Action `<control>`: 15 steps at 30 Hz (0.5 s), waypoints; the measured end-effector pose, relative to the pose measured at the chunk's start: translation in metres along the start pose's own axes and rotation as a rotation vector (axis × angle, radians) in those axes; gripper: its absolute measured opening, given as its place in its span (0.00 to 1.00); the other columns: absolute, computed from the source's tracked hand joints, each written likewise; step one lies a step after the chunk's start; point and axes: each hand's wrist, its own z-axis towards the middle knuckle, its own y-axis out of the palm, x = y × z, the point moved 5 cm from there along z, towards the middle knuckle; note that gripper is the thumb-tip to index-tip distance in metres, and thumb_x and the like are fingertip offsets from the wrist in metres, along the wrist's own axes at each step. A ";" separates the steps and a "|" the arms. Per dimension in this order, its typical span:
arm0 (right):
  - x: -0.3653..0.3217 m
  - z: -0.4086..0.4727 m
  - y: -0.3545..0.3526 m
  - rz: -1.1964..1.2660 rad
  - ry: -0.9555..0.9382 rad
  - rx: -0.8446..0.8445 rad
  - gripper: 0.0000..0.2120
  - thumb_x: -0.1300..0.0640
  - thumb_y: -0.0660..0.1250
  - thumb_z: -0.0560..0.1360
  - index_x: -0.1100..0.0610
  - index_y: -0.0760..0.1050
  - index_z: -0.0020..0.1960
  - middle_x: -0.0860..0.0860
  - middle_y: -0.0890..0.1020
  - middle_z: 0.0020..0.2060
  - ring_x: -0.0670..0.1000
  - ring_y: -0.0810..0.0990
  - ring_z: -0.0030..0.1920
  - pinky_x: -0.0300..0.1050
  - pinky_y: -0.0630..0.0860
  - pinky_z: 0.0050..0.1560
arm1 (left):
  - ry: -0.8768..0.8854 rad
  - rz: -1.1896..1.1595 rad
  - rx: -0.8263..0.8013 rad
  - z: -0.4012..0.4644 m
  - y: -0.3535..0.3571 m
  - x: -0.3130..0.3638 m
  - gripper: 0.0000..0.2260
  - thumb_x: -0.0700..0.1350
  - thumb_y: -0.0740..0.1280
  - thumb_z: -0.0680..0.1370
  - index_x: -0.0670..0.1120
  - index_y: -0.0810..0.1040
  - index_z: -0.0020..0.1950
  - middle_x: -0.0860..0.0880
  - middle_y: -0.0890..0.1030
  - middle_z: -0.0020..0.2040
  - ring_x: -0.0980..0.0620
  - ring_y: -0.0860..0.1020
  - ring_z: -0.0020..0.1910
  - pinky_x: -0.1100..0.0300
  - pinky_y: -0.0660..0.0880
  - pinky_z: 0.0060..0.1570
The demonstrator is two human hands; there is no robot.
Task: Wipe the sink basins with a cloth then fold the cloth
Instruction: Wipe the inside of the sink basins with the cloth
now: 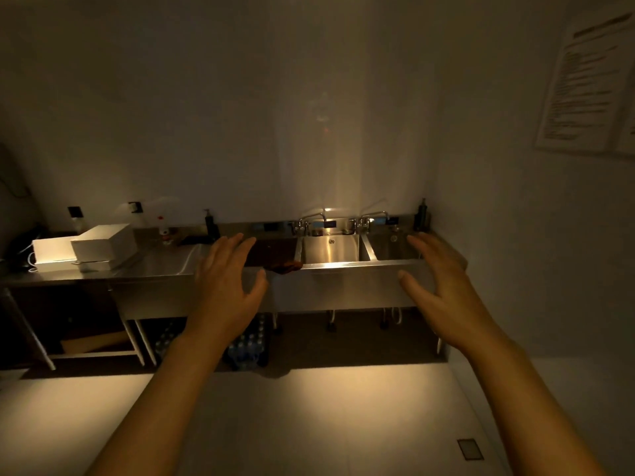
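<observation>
A steel sink unit (347, 285) with three basins stands against the far wall in dim light. A dark brown cloth (284, 267) hangs over the front rim, at the divider between the dark left basin (271, 250) and the lit middle basin (331, 249). The right basin (395, 247) lies beyond. My left hand (225, 281) and my right hand (438, 281) are raised in front of me, fingers spread and straight, holding nothing. Both hands are well short of the sink.
Two faucets (311, 219) rise behind the basins. Soap dispensers (210, 223) stand on the back ledge at left and right. White boxes (103, 245) sit on the steel counter at left. Packs of water bottles (249, 345) lie under the sink. A notice (591, 84) hangs on the right wall.
</observation>
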 end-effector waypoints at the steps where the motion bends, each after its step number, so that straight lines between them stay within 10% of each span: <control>1: 0.014 0.015 0.001 0.000 -0.002 -0.008 0.30 0.42 0.63 0.81 0.40 0.57 0.81 0.41 0.55 0.81 0.45 0.53 0.80 0.51 0.57 0.77 | -0.003 0.000 -0.002 0.013 0.013 0.002 0.26 0.54 0.61 0.83 0.48 0.67 0.80 0.46 0.65 0.81 0.44 0.57 0.82 0.37 0.57 0.79; 15: 0.119 0.159 0.049 -0.009 -0.015 -0.072 0.37 0.29 0.56 0.74 0.38 0.55 0.81 0.39 0.53 0.81 0.44 0.51 0.80 0.48 0.55 0.74 | -0.023 0.041 -0.001 0.124 0.132 -0.016 0.24 0.49 0.64 0.84 0.47 0.67 0.80 0.45 0.66 0.81 0.43 0.57 0.82 0.44 0.56 0.80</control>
